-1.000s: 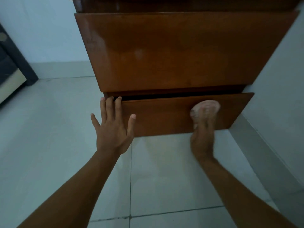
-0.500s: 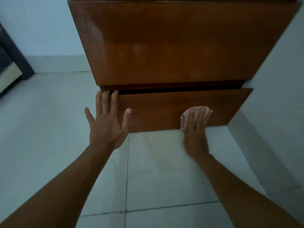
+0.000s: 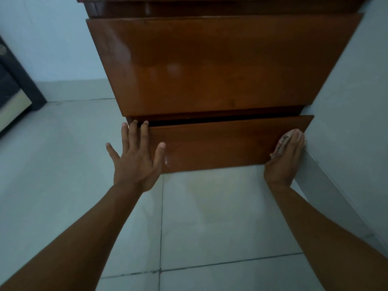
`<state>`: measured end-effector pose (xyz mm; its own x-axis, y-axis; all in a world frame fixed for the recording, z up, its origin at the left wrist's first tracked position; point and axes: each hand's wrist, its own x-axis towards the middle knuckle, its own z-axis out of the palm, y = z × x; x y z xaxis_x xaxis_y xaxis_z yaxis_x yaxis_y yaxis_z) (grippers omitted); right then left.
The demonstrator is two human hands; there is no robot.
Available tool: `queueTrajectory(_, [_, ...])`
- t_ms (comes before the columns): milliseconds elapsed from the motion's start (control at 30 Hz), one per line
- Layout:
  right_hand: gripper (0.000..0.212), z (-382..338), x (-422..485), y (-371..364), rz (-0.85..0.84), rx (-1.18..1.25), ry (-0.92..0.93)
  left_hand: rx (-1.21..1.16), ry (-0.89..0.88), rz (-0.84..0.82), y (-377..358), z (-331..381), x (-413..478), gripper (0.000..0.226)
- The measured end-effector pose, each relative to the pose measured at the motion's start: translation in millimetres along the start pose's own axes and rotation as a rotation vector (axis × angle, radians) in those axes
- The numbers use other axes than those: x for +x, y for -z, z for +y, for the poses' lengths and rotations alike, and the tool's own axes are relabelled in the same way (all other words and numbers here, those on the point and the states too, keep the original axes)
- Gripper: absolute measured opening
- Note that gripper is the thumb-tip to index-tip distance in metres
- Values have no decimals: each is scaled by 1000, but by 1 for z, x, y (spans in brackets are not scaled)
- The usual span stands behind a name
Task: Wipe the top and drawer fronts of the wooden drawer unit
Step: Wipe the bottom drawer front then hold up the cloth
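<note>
Two hands on the lowest drawer front

Both hands work low on the wooden drawer unit, which stands on a pale tiled floor hard against a wall on its right. The left hand lies flat and spread on the left end of the bottom drawer front, fingers straight, three fingertips reaching its top edge, gripping nothing. The right hand presses a pale patterned cloth flat against the far right end of that same front, just beside the wall, with straight fingers. A dark gap runs along the top of this drawer, under the large upper drawer front. Dark furniture sits at the left edge.
</note>
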<state>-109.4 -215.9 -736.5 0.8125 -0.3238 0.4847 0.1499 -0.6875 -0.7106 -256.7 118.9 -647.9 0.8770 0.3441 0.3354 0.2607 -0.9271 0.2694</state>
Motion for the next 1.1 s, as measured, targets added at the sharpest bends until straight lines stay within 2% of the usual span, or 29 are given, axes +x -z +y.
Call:
queueTrajectory(67, [81,-5,2,11,70,52,-11,26,3,-37,5,-1,1,81])
queueTrajectory(133, [63,-14,-1,22,106,44,-2,42,11,-80,12,1,4,84])
queueTrajectory(233, [39,-31,-15,35,-21,-8,47,22,3,-81,20,4,-1,82])
queueTrajectory(300, [31,-44,-23,41,-130,-50,62,14,-58,-36,18,6,-15,78])
queueTrajectory(400, [38,-64,-35,46,-245,-126,184,26,-120,-50,7,9,-38,75])
queueTrajectory(467, [52,-75,-44,46,-339,-186,296,52,-87,-112,0,10,-45,76])
queueTrajectory(533, [71,-82,-50,44,-474,-279,307,83,-40,-176,-3,9,-45,79])
queueTrajectory(600, [78,-85,-53,41,-561,-347,293,99,-14,-229,-4,8,-43,82])
queueTrajectory(833, [84,-81,-54,32,-600,-394,311,114,8,-313,-12,2,-35,84])
queueTrajectory(1100, [78,-89,-25,19,-647,-385,292,118,27,-328,-14,7,-2,78])
